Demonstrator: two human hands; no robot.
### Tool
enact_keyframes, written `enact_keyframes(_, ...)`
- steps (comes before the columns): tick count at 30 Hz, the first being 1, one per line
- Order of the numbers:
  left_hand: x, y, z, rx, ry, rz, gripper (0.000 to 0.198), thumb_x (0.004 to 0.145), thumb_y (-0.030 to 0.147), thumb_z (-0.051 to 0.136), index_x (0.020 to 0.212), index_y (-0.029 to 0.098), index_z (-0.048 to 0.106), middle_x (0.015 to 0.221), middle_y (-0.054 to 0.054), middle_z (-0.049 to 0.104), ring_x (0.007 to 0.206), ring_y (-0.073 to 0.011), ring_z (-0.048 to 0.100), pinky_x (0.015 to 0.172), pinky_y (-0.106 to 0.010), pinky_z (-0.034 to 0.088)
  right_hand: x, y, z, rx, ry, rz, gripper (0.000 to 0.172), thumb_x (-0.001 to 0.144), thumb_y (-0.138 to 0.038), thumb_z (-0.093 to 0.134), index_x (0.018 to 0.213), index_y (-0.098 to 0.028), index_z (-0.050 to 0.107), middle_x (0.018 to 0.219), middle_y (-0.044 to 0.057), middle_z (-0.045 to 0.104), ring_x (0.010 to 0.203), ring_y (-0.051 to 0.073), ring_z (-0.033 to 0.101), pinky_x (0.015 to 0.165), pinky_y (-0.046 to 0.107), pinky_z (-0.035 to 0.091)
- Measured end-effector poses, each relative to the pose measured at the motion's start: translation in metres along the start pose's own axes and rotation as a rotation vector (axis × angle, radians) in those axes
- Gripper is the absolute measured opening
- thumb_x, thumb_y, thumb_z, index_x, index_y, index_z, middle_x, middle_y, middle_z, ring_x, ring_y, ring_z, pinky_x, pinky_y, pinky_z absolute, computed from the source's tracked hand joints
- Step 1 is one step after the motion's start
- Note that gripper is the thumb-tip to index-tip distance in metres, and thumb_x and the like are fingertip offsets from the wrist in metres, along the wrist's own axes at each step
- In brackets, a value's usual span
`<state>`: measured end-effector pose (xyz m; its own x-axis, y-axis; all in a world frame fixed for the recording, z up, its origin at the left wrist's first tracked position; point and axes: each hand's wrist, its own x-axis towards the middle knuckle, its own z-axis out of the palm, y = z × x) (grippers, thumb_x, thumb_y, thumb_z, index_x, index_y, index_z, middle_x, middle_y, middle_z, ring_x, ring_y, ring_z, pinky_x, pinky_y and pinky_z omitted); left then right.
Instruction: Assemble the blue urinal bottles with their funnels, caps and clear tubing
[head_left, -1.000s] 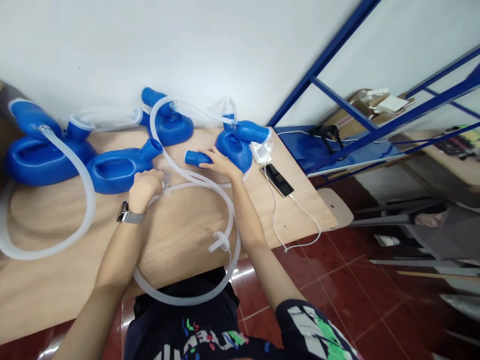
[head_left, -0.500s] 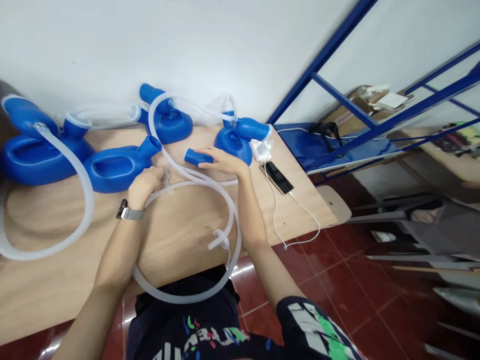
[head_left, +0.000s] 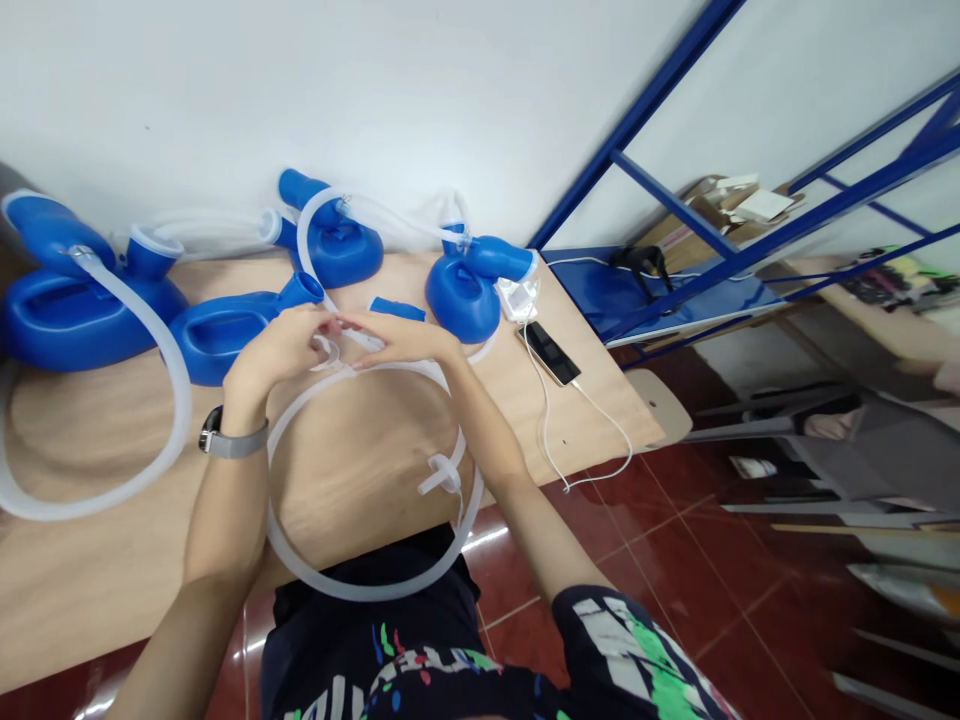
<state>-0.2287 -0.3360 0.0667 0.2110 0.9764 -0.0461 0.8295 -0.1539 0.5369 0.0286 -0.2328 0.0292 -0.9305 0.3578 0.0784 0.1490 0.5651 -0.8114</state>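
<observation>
My left hand (head_left: 289, 345), with a watch on its wrist, pinches a clear plastic cap (head_left: 328, 352) in front of a blue urinal bottle (head_left: 225, 335) lying on its side. My right hand (head_left: 401, 340) reaches in from the right, its fingertips meeting those of my left. Its thumb and forefinger are apart, around a stretch of translucent hose (head_left: 367, 340); whether they grip it is unclear. The hose loops over the table edge above my lap and carries a white clip (head_left: 442, 475). Behind my right hand lies a short blue neck piece (head_left: 397, 308), partly covered.
More blue bottles with hoses stand along the wall: one at left (head_left: 82, 310), one at centre (head_left: 341, 250), one at right (head_left: 465, 295). A phone (head_left: 551, 353) with a white cable and charger (head_left: 517, 298) lies at right. A blue bed frame (head_left: 637, 130) stands beyond the wooden table (head_left: 97, 580).
My right hand has left the blue neck piece and moved left to my left hand. My left hand has risen slightly and turned, still holding the clear cap.
</observation>
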Motion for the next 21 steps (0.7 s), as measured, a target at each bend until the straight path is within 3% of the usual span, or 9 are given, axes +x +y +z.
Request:
enact_keyframes(2, -0.002, 0.004, -0.003, -0.301, 0.159, 0.068, 0.033, 0.081, 0.028, 0.08, 0.114, 0.021, 0.083, 0.125, -0.011, 0.086, 0.1, -0.0293, 0.085, 0.098, -0.044, 0.07, 0.022, 0.004, 0.014, 0.153, 0.052, -0.015, 0.112, 0.091, -0.041, 0.108, 0.188, -0.025, 0.054, 0.194, 0.014, 0.056, 0.178, 0.035, 0.057, 0.151, 0.051, 0.046)
enact_keyframes(3, -0.002, 0.006, -0.002, -0.441, 0.225, 0.078, 0.031, 0.083, 0.032, 0.084, 0.111, 0.021, 0.08, 0.117, -0.011, 0.086, 0.096, -0.029, 0.085, 0.093, -0.043, 0.071, 0.032, 0.005, 0.021, 0.232, 0.079, -0.02, 0.11, 0.089, -0.04, 0.109, 0.184, -0.023, 0.057, 0.19, 0.015, 0.061, 0.172, 0.035, 0.062, 0.146, 0.049, 0.052)
enact_keyframes(6, 0.001, 0.011, 0.004, -0.657, 0.311, 0.044, 0.038, 0.09, 0.042, 0.085, 0.118, 0.022, 0.072, 0.096, -0.007, 0.085, 0.083, -0.0269, 0.084, 0.078, -0.039, 0.069, 0.053, 0.003, 0.041, 0.432, 0.218, 0.043, 0.08, 0.1, -0.04, 0.101, 0.168, -0.016, 0.067, 0.157, 0.014, 0.083, 0.14, 0.029, 0.081, 0.121, 0.041, 0.069)
enact_keyframes(9, 0.005, 0.01, 0.006, -0.669, 0.474, 0.0, 0.033, 0.095, 0.04, 0.082, 0.119, 0.021, 0.07, 0.097, -0.005, 0.085, 0.084, -0.023, 0.083, 0.078, -0.035, 0.067, 0.055, -0.006, 0.044, 0.518, 0.348, 0.132, 0.053, 0.117, -0.041, 0.082, 0.163, -0.017, 0.07, 0.133, 0.009, 0.087, 0.105, 0.019, 0.083, 0.09, 0.029, 0.069)
enact_keyframes(13, 0.005, -0.006, 0.0, -0.373, 0.795, -0.067, 0.031, 0.103, 0.041, 0.078, 0.128, 0.022, 0.076, 0.136, -0.011, 0.085, 0.119, -0.0275, 0.085, 0.103, -0.041, 0.069, 0.045, -0.013, 0.025, 0.495, 0.527, 0.144, 0.044, 0.128, -0.05, 0.062, 0.15, -0.017, 0.082, 0.131, 0.009, 0.083, 0.104, 0.016, 0.078, 0.076, 0.023, 0.059)
enact_keyframes(15, 0.004, -0.016, 0.0, -0.145, 0.78, -0.114, 0.05, 0.108, 0.048, 0.076, 0.152, 0.024, 0.074, 0.163, -0.016, 0.077, 0.147, -0.0363, 0.076, 0.126, -0.052, 0.062, 0.047, -0.011, 0.015, 0.45, 0.594, 0.197, 0.042, 0.127, -0.046, 0.064, 0.146, -0.015, 0.084, 0.121, 0.007, 0.081, 0.101, 0.016, 0.075, 0.074, 0.023, 0.056)
enact_keyframes(17, 0.003, -0.023, 0.003, 0.058, 0.641, -0.178, 0.068, 0.114, 0.055, 0.07, 0.173, 0.022, 0.064, 0.179, -0.022, 0.067, 0.169, -0.046, 0.06, 0.144, -0.066, 0.044, 0.055, -0.006, 0.009, 0.416, 0.593, 0.257, 0.044, 0.125, -0.039, 0.069, 0.159, -0.012, 0.078, 0.108, 0.003, 0.079, 0.092, 0.016, 0.072, 0.074, 0.024, 0.056)
enact_keyframes(19, 0.002, -0.025, 0.008, 0.213, 0.477, -0.232, 0.074, 0.117, 0.056, 0.062, 0.18, 0.016, 0.059, 0.181, -0.028, 0.065, 0.174, -0.0531, 0.052, 0.148, -0.077, 0.03, 0.068, -0.001, 0.007, 0.343, 0.582, 0.283, 0.062, 0.124, -0.034, 0.071, 0.18, -0.012, 0.059, 0.096, -0.001, 0.078, 0.086, 0.017, 0.071, 0.08, 0.028, 0.061)
enact_keyframes(21, 0.002, -0.022, 0.01, 0.32, 0.352, -0.241, 0.073, 0.118, 0.053, 0.059, 0.18, 0.014, 0.059, 0.177, -0.031, 0.068, 0.171, -0.0552, 0.055, 0.146, -0.08, 0.028, 0.082, 0.004, 0.009, 0.198, 0.58, 0.26, 0.07, 0.124, -0.033, 0.073, 0.186, -0.011, 0.05, 0.097, -0.002, 0.08, 0.092, 0.018, 0.075, 0.097, 0.032, 0.066)
